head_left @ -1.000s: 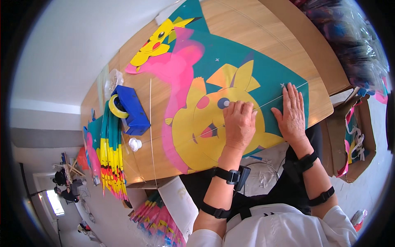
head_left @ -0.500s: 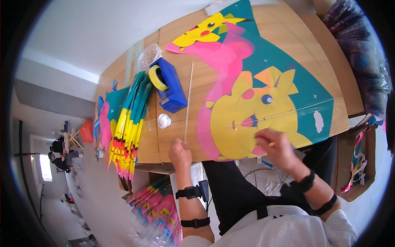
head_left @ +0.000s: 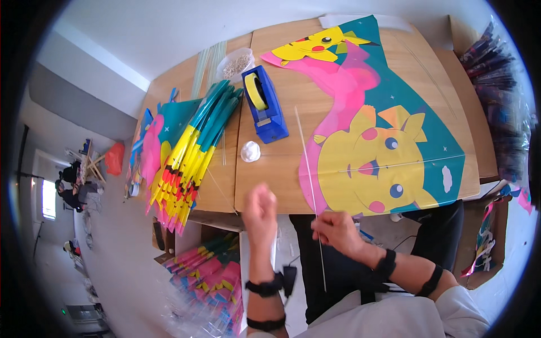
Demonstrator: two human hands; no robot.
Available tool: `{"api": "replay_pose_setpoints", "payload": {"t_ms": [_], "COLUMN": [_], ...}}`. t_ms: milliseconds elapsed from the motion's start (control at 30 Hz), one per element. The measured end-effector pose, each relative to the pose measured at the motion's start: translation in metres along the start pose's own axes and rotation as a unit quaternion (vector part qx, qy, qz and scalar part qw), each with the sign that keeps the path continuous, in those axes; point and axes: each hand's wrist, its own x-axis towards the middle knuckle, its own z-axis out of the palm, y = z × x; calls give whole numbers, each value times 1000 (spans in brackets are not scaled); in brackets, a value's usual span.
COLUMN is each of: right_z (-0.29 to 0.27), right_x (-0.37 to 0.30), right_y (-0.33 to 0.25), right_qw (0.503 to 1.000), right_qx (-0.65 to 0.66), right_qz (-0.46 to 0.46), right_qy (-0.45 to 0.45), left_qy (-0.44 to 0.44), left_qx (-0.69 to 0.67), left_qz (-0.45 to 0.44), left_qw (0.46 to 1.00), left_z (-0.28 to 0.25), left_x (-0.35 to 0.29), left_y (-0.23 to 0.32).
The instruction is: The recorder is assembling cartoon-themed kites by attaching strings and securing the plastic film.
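- My right hand (head_left: 338, 232) is closed in a fingertip pinch on a thin white rod (head_left: 306, 159), just off the near edge of the wooden surface (head_left: 282, 174).
- I see the rod slant from over the surface, past the pink left edge of the printed sheet (head_left: 352, 141), down over the person's lap.
- My left hand (head_left: 260, 205) hangs at the near edge, fingers curled – it's blurred, so I cannot tell whether it grips anything.
- The sheet lies spread on the right.
- Left of the rod I have a blue tape dispenser (head_left: 273, 115), with a small white lump (head_left: 251, 151) nearer – folded bundle (head_left: 197, 146) further left.
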Motion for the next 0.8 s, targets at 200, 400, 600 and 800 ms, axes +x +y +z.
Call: {"api": "replay_pose_setpoints", "payload": {"t_ms": [200,400,600,800], "right_z": [4,6,15,27], "right_x": [-31,-11,-1,-2], "right_y": [8,3,25,11], "right_qw": [996,996,995,997], "right_qx": [-11,-14,-55,1], "right_qz": [40,34,-56,1], "right_qy": [-75,-85,-57,-75], "left_qy": [-65,-82,-71,-84], "left_qx": [85,39,-122,-147], "left_qz": [35,-131,-268,-199], "left_qw": [994,987,953,965], "left_z": [22,49,41,18], "left_x": [150,194,209,166], "left_y": [27,32,19,53]}}
